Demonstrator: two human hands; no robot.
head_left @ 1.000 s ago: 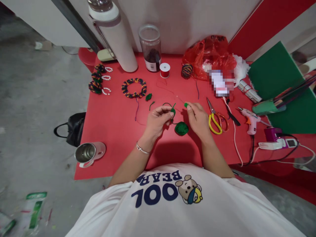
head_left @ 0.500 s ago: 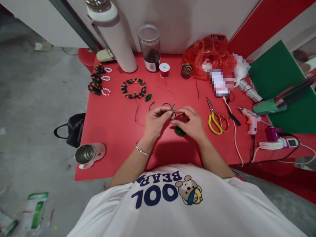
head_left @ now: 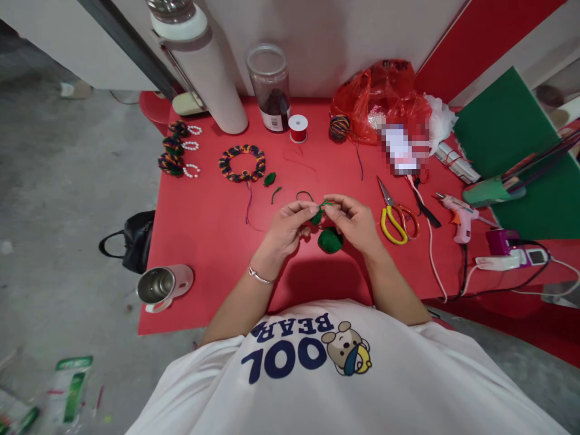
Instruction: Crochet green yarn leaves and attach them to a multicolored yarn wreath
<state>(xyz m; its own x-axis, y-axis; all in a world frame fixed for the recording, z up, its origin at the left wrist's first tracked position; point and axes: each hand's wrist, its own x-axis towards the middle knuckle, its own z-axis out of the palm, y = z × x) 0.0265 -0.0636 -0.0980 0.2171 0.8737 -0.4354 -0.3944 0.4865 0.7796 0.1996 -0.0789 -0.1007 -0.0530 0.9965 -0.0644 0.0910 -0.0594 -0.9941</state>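
Both arms reach fwd from the torso, elbows bent, forearms angling inward so the hands meet at centre. L hand [head_left: 286, 228] is knuckles-up, thumb & index fingertips [head_left: 312, 209] pinched tight, other fingers curled under. R hand [head_left: 357, 222] mirrors it: thumb & index pinched, tips pointing twd the L hand and just beside its tips, remaining fingers loosely bent. L forearm [head_left: 240, 302] bare, slanting in from the left; R forearm [head_left: 392, 290] bare, slanting in from the right. Wrists approx straight
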